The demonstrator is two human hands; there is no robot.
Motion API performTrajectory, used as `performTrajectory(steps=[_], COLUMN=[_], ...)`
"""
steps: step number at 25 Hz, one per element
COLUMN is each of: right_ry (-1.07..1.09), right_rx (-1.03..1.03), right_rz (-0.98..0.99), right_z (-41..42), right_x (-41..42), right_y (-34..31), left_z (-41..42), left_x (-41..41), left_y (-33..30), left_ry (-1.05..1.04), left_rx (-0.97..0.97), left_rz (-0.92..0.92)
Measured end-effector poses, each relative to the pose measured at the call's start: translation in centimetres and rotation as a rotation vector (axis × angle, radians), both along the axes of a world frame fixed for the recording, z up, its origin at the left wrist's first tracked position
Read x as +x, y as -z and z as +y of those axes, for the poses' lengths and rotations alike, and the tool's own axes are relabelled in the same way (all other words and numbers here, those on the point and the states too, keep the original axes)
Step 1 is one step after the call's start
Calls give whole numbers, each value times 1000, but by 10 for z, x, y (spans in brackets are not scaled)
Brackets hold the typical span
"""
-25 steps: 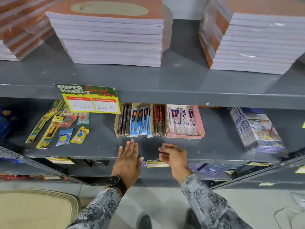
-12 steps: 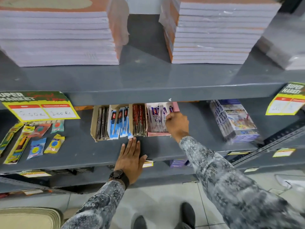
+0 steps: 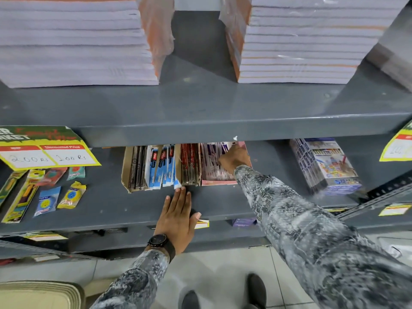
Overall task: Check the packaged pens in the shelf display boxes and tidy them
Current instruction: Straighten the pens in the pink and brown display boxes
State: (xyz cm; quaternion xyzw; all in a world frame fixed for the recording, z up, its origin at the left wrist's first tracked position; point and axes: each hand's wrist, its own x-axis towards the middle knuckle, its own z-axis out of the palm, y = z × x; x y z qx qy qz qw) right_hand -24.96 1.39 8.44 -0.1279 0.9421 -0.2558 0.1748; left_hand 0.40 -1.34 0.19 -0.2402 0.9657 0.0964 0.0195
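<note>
Right hand (image 3: 234, 157) fingers (image 3: 220, 162) curl down into the pink display box (image 3: 219, 182), on the purple-white pen packs (image 3: 211, 161); fingertips hidden among the packs, so can't tell if anything is actually pinched. Right arm stretched forward under the upper shelf (image 3: 200, 130), patterned sleeve (image 3: 289, 217) running diagonally from lower right. Left hand (image 3: 178, 216) lies flat, palm down on the middle shelf (image 3: 107, 208), fingers (image 3: 183, 195) straight and close together, thumb out to the side, holding nothing; fingertips just short of the blue pen packs (image 3: 163, 168). Black watch (image 3: 158, 240) on left wrist. Brown cardboard box (image 3: 126, 175) sits left of the pink box, touching it, holding dark packs, blue packs, red packs; print unreadable. Back ends of both boxes hidden by the upper shelf lip. Price sign (image 3: 44, 150) cut off at left edge. Boxed set (image 3: 327, 166) at right, blurred. Notebook stacks (image 3: 73, 41) above, tops cropped.
</note>
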Motion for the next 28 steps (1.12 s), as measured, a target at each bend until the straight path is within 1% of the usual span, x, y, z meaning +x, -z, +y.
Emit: performTrajectory(steps=[2,4,5,7,9,10,12,17,20,22,24,26,27,28], right_ry=[15,8,-30,-186,-347,-400,-453,-457,-454,-424,-391,-359,-348,-342], right_rx=[-75,-71,-27,99,229,258,233,180,170,115,36,-15,-19,-16], right_rz=[-3,90,187,391,461,452,383,250,232,273,265,200,185,184], right_z=[4,10,13,18,20,20,22,24,28,29,24,9,0,-8], right_x=[1,5,6,9,10,9,8,11,12,12,16,23,27,30], right_y=[-1,-7,-10,-12,-13,-12,-10,-4,1,2,-1,-5,-7,-8], left_z=[1,1,1,2,2,1,0,0,0,1,3,1,-2,-7], left_x=[0,0,0,0,0,0,0,0,-1,-1,-3,-13,-21,-30], left_y=[-2,-5,-6,-7,-8,-8,-7,-5,-9,-19,-36,-53,-60,-67], left_ry=[1,0,0,-1,4,9,13,5,-14,-7,13,42,52,50], left_rx=[13,17,15,13,17,15,8,20,45,103,104,11,-40,-81], left_rz=[4,8,-2,-3,-5,-14,-14,-25,-47,16,196,400,467,474])
